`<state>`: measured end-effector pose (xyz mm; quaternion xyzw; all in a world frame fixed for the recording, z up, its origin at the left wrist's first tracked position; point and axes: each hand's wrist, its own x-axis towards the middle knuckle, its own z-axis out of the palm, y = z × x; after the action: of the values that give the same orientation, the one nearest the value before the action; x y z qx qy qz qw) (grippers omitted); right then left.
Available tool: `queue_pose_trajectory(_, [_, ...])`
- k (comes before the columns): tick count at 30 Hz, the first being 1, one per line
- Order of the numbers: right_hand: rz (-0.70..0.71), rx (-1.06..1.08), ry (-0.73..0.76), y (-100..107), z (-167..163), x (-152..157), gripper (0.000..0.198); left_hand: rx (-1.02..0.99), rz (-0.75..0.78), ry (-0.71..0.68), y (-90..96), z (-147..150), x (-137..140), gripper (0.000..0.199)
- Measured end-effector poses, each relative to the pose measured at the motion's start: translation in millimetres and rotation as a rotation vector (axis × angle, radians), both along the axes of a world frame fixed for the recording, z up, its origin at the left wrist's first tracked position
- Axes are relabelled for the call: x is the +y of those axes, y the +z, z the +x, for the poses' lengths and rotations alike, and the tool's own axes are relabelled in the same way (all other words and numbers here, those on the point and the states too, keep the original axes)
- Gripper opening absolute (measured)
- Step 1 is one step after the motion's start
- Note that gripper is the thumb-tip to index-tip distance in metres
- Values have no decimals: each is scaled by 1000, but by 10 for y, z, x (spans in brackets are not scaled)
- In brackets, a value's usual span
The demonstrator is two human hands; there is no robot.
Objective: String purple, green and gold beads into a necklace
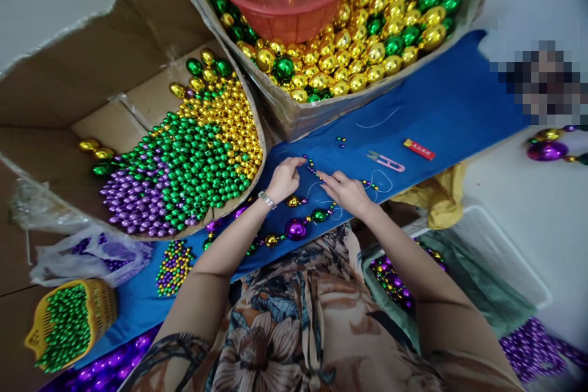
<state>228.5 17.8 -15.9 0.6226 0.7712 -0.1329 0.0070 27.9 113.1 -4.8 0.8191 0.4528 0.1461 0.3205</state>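
My left hand (pixel 285 181), wearing a silver watch (pixel 267 199), has its fingers drawn together beside a few small loose beads (pixel 311 163) on the blue cloth. Whatever sits between those fingertips is too small to name. Just right of it, my right hand (pixel 348 193) pinches a thin string of small beads (pixel 312 169), whose end points toward my left hand. White thread (pixel 384 179) loops out past the right hand. Below both hands lies a strung bead necklace (pixel 272 240) with a large purple ball (pixel 295 229) and smaller gold and green ones.
Pink thread snips (pixel 386 162) and a small red-and-yellow packet (pixel 419 149) lie to the right. Cardboard boxes of beads (pixel 50 98) and larger balls (pixel 316 111) border the back and left; a red basket (pixel 294 12) sits in one. A yellow basket (pixel 106 306) holds green beads.
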Motion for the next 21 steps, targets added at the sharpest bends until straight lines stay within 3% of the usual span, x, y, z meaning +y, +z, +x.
queue_pose_trajectory(6, [-20, -44, -49, -41, 11, -54, 54, 208, 76, -72, -36, 103, -24, 55])
queue_pose_trajectory(21, [-65, -80, -86, -14, -14, -32, 54, 273, 76, -87, -120, 142, -1, 56])
